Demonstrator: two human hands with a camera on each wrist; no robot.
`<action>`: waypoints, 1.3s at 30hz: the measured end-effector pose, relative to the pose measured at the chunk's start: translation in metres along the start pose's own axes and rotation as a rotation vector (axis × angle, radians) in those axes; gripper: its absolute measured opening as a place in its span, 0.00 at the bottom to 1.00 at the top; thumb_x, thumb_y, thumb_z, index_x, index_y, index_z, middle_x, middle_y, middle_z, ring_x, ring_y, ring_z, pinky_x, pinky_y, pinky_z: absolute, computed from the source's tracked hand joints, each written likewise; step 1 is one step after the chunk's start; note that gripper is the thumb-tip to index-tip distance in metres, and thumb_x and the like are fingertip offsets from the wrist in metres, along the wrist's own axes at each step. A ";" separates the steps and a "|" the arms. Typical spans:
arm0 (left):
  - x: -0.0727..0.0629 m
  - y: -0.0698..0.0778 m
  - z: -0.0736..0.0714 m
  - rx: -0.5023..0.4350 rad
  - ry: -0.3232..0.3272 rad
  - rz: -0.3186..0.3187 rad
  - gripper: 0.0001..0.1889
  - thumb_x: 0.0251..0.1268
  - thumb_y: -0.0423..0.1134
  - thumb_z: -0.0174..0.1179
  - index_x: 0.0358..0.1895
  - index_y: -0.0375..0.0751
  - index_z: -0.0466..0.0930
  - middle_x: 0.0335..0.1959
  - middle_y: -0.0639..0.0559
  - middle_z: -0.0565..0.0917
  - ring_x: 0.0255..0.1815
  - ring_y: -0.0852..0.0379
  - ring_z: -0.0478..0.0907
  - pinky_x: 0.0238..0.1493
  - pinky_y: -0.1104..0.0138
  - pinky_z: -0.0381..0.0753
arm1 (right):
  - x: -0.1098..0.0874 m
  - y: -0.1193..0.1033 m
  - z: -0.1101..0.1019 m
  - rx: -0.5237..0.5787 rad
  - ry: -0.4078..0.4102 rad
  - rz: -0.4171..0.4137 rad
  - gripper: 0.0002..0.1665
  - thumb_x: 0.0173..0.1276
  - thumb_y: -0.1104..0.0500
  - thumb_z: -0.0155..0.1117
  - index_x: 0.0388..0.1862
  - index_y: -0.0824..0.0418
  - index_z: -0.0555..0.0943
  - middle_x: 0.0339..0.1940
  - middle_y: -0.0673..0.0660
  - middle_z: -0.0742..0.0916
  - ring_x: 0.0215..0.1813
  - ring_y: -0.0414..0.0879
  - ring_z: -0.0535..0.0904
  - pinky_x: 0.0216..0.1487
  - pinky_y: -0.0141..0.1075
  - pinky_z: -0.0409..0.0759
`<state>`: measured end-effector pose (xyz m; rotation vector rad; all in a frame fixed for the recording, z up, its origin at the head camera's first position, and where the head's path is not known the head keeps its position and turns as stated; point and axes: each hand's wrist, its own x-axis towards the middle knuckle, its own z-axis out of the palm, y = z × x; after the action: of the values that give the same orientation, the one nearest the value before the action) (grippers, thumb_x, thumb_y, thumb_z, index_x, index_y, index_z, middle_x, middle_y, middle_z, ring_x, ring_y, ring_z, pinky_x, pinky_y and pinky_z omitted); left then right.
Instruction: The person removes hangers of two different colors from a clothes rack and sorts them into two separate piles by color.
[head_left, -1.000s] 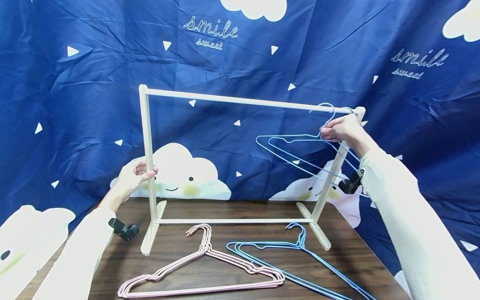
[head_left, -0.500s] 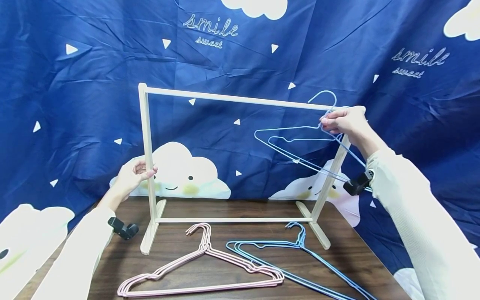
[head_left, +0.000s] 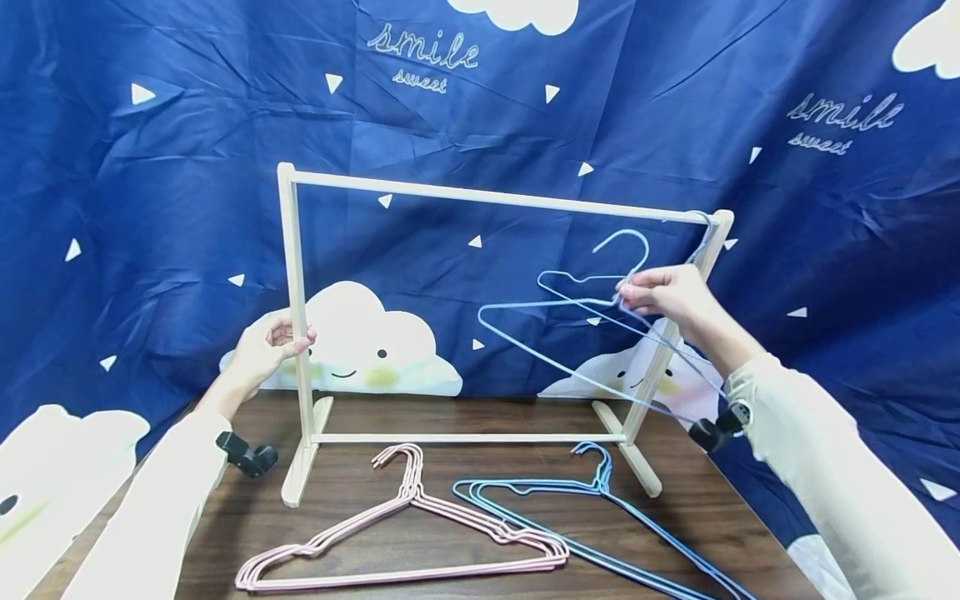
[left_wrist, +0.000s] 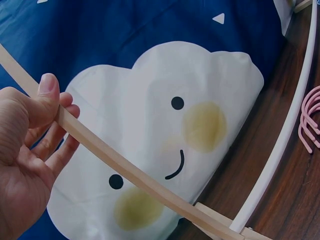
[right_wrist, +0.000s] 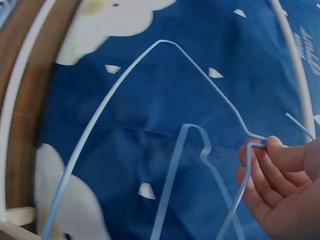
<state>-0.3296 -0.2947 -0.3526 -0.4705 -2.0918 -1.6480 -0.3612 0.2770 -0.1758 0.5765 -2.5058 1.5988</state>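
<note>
My right hand (head_left: 667,300) pinches a light blue wire hanger (head_left: 525,305) at the neck below its hook, thumb against the fingers. This hanger is off the rack, its hook under the level of the top bar (head_left: 465,197). Behind it a second blue hanger (head_left: 600,277) hangs at the bar's right end. In the right wrist view the held hanger (right_wrist: 120,80) spreads out from the fingertips. My left hand (head_left: 258,354) grips the left post (head_left: 292,250) of the wooden rack, with the thumb in front and fingers behind in the left wrist view.
On the dark wooden table (head_left: 420,550) lie several pink hangers (head_left: 405,577) in a stack, beside a stack of blue hangers (head_left: 660,533) at the right. The rack's lower bar (head_left: 465,439) runs just behind their hooks. A blue cloud-print cloth (head_left: 450,125) hangs behind.
My right hand has lifted the blue hanger's hook up off the top bar, then brought it down and left. The second hanger stays on the bar. My left hand has kept its place.
</note>
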 end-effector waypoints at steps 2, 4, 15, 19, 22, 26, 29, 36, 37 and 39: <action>0.001 0.000 -0.001 0.004 0.001 0.004 0.15 0.68 0.29 0.65 0.50 0.55 0.78 0.38 0.70 0.89 0.43 0.69 0.87 0.44 0.80 0.83 | -0.005 0.011 0.007 -0.025 -0.019 0.026 0.05 0.72 0.66 0.65 0.37 0.60 0.87 0.24 0.39 0.89 0.30 0.31 0.86 0.36 0.27 0.86; 0.001 0.000 -0.001 0.007 0.003 0.007 0.15 0.68 0.30 0.66 0.50 0.55 0.78 0.38 0.70 0.89 0.43 0.67 0.88 0.44 0.80 0.83 | -0.009 0.023 0.013 -0.052 -0.037 0.053 0.06 0.72 0.66 0.65 0.43 0.68 0.86 0.24 0.39 0.89 0.30 0.31 0.86 0.36 0.27 0.86; 0.001 0.001 -0.001 0.005 0.009 -0.002 0.15 0.68 0.29 0.65 0.49 0.56 0.78 0.37 0.71 0.88 0.41 0.70 0.87 0.43 0.80 0.82 | -0.039 0.101 0.042 -0.074 -0.102 0.229 0.12 0.73 0.67 0.62 0.47 0.78 0.83 0.27 0.44 0.89 0.30 0.33 0.83 0.34 0.27 0.83; 0.003 0.001 -0.001 -0.005 -0.002 0.003 0.16 0.69 0.27 0.63 0.49 0.56 0.78 0.37 0.71 0.88 0.40 0.72 0.86 0.44 0.80 0.82 | -0.050 0.126 0.051 -0.067 -0.115 0.276 0.10 0.72 0.69 0.61 0.45 0.78 0.82 0.31 0.47 0.90 0.31 0.35 0.83 0.34 0.29 0.84; 0.004 0.000 -0.001 -0.012 -0.006 0.003 0.17 0.69 0.26 0.62 0.49 0.57 0.78 0.37 0.71 0.88 0.40 0.73 0.86 0.43 0.80 0.82 | -0.057 0.142 0.058 -0.044 -0.118 0.308 0.07 0.71 0.70 0.60 0.41 0.75 0.83 0.33 0.48 0.90 0.30 0.36 0.83 0.32 0.30 0.82; 0.004 -0.002 -0.002 -0.003 0.000 -0.003 0.17 0.69 0.27 0.63 0.48 0.58 0.78 0.37 0.72 0.88 0.39 0.72 0.86 0.43 0.81 0.82 | -0.064 0.163 0.067 0.009 -0.141 0.339 0.07 0.67 0.74 0.57 0.33 0.70 0.82 0.33 0.50 0.88 0.30 0.38 0.80 0.31 0.29 0.80; 0.003 -0.002 -0.002 -0.004 0.002 -0.007 0.18 0.69 0.26 0.63 0.48 0.59 0.78 0.37 0.72 0.88 0.40 0.72 0.86 0.43 0.81 0.82 | -0.068 0.177 0.072 0.019 -0.153 0.355 0.06 0.64 0.75 0.57 0.33 0.73 0.82 0.32 0.51 0.87 0.30 0.40 0.81 0.30 0.29 0.79; 0.001 -0.001 -0.001 -0.015 0.001 -0.010 0.18 0.69 0.25 0.62 0.49 0.57 0.78 0.37 0.72 0.88 0.40 0.73 0.86 0.44 0.81 0.82 | -0.075 0.197 0.078 0.048 -0.194 0.410 0.08 0.65 0.73 0.58 0.38 0.72 0.84 0.24 0.49 0.85 0.30 0.40 0.83 0.31 0.28 0.80; 0.001 -0.001 -0.001 -0.014 0.002 -0.011 0.18 0.69 0.25 0.62 0.49 0.57 0.78 0.37 0.72 0.88 0.40 0.73 0.86 0.44 0.81 0.82 | -0.076 0.199 0.079 0.062 -0.198 0.418 0.09 0.63 0.74 0.58 0.37 0.71 0.84 0.24 0.49 0.85 0.30 0.40 0.82 0.31 0.28 0.80; 0.001 -0.001 0.000 -0.009 0.002 -0.015 0.17 0.69 0.26 0.62 0.49 0.56 0.78 0.37 0.72 0.88 0.40 0.74 0.86 0.44 0.81 0.82 | -0.078 0.202 0.081 0.094 -0.204 0.428 0.10 0.62 0.75 0.58 0.37 0.71 0.84 0.24 0.49 0.85 0.30 0.40 0.82 0.32 0.29 0.82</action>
<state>-0.3312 -0.2953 -0.3530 -0.4570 -2.0920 -1.6666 -0.3565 0.2998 -0.4057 0.2274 -2.8657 1.8897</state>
